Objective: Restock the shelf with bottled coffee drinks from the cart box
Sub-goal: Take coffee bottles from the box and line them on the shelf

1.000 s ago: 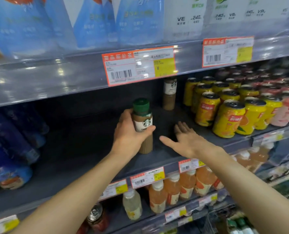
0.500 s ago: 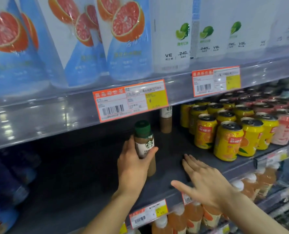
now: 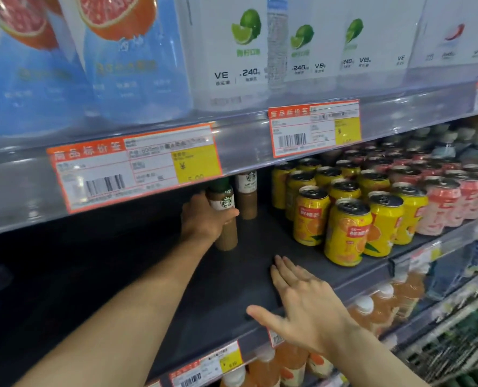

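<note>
We see a shop shelf [image 3: 260,277] that is dark and flat. Yellow cans [image 3: 346,233] and pink cans [image 3: 439,208] stand on it. Above, big bottles [image 3: 226,51] sit over orange price tags [image 3: 134,166]. Below us are orange drink bottles [image 3: 290,361].

- The dark shelf [image 3: 249,272] lies bare left of the yellow cans [image 3: 346,233], open for reaching in from the front.
- A coffee bottle [image 3: 246,194] stands at the back of that gap.
- The upper shelf's edge with its price tag [image 3: 134,166] hangs low, limiting headroom.
- The cans wall off the right side.
</note>
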`<state>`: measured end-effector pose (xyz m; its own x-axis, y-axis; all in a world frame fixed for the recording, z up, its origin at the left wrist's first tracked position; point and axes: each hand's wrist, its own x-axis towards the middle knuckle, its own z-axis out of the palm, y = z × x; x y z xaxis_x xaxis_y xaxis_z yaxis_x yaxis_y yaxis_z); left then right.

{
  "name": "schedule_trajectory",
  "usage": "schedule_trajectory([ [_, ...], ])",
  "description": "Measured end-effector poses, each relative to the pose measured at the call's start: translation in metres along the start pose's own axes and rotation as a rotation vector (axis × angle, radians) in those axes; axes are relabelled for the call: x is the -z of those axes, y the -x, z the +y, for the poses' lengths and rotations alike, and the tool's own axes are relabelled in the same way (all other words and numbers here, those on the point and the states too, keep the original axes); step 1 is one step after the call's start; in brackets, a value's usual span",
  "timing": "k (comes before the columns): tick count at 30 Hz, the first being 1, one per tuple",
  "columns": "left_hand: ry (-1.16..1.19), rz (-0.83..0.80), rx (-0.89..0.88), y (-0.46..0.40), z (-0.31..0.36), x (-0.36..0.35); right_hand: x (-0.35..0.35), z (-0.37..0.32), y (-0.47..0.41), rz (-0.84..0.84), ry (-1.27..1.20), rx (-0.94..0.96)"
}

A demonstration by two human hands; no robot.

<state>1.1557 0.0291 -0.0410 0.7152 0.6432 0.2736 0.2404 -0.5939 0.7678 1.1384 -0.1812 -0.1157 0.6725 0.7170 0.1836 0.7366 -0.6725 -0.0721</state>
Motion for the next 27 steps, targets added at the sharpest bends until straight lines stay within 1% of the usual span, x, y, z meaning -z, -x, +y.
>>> schedule_trajectory([
  [5,0.067,0.041,0.036,-0.026,0.005,-0.021,-0.009,0.002,-0.002,0.041,-0.049,-0.078],
  [8,0.076,0.034,0.042,-0.034,0.008,-0.028,-0.011,0.002,-0.001,0.060,-0.051,-0.096],
  [16,0.117,-0.023,0.071,-0.048,0.014,-0.031,-0.007,0.002,-0.002,-0.010,-0.091,-0.080],
  [20,0.095,-0.046,0.103,-0.048,0.014,-0.032,-0.007,0.003,-0.001,-0.028,-0.092,-0.082],
  [23,0.060,-0.034,0.099,-0.048,0.018,-0.032,-0.008,0.004,-0.002,-0.025,-0.088,-0.071],
  [25,0.049,-0.028,0.116,-0.048,0.019,-0.033,-0.008,0.004,-0.002,-0.039,-0.093,-0.066],
  [27,0.016,-0.025,0.140,-0.046,0.017,-0.036,-0.007,0.004,-0.001,-0.017,-0.083,-0.058],
])
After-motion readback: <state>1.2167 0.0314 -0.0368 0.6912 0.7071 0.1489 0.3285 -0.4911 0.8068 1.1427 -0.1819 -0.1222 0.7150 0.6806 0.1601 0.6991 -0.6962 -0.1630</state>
